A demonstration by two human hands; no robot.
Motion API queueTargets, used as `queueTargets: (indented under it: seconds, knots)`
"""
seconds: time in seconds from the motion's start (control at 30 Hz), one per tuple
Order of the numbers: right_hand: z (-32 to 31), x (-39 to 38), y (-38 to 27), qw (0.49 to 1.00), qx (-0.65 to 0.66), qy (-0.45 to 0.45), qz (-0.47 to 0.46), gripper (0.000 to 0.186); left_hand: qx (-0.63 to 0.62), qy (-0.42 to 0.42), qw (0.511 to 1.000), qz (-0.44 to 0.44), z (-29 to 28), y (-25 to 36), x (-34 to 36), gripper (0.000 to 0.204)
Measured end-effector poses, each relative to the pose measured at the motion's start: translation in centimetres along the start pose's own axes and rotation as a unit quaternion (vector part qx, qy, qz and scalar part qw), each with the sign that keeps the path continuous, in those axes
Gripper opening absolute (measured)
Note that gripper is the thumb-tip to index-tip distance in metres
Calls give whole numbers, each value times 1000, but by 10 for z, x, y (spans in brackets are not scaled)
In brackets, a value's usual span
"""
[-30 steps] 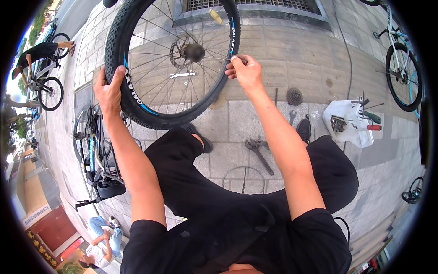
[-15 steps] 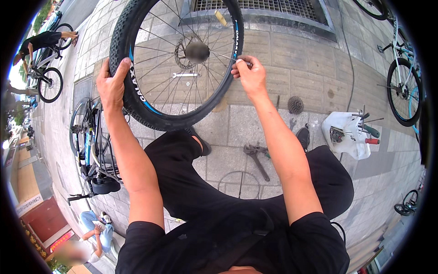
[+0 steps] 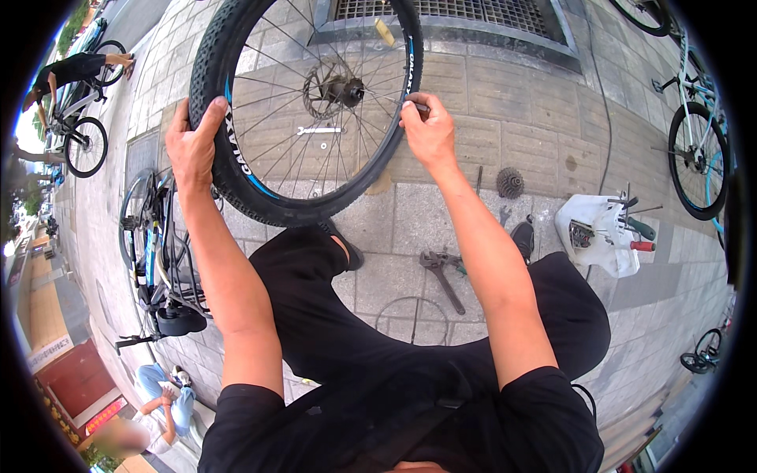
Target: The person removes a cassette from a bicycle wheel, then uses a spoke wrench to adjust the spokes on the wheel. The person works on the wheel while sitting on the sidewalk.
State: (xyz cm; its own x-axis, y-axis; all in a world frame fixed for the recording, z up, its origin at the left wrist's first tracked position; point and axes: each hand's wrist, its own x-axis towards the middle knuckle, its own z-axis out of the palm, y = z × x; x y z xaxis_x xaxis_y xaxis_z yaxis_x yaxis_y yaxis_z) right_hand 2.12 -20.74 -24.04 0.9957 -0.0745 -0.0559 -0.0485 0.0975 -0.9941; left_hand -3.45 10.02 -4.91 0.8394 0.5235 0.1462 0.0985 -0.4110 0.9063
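Observation:
A bicycle wheel (image 3: 272, 206) with a black knobby tire stands upright in front of me, showing its spokes, disc rotor (image 3: 319, 89) and hub (image 3: 352, 92). My left hand (image 3: 193, 148) is wrapped round the tire's left side, thumb toward the rim. At the rim's right side, my right hand (image 3: 430, 130) is pinched closed beside the spoke ends. A small greyish thing shows between its fingers, too little of it to name. Through the spokes, an open-end wrench (image 3: 319, 130) and a small ring (image 3: 323, 146) show on the pavement.
An adjustable wrench (image 3: 443, 282) lies between my feet, and a sprocket cassette (image 3: 510, 182) is farther right. A cut white jug (image 3: 603, 236) holds tools. A bicycle (image 3: 162, 268) lies on the left; another bicycle (image 3: 694, 150) stands at right. Beyond the wheel is a floor grate (image 3: 473, 16).
My right hand has shifted slightly left along the rim and its fingers have curled in more. The left hand and the wheel have hardly moved.

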Motion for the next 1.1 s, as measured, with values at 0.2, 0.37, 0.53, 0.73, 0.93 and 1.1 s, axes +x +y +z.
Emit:
queueTargets:
  seconds: [0.2, 0.37, 0.53, 0.73, 0.93, 1.1]
  knots:
    - [0, 6, -1, 999, 6, 20, 27, 25, 38, -8, 999, 28, -1, 1, 3, 56]
    - [-7, 12, -15, 992, 37, 16, 120, 27, 22, -37, 999, 14, -2, 4, 3, 70]
    - [-14, 22, -5, 980, 98, 29, 173, 26, 29, -33, 999, 23, 0, 8, -1, 51]
    - [-30, 34, 21, 940, 174, 27, 292, 20, 29, -38, 999, 22, -2, 4, 1, 57]
    - [-39, 40, 58, 892, 275, 4, 359, 14, 20, -43, 999, 4, -3, 5, 0, 67]
    - [-38, 39, 79, 857, 321, 6, 402, 12, 31, -32, 999, 15, -3, 0, 1, 81]
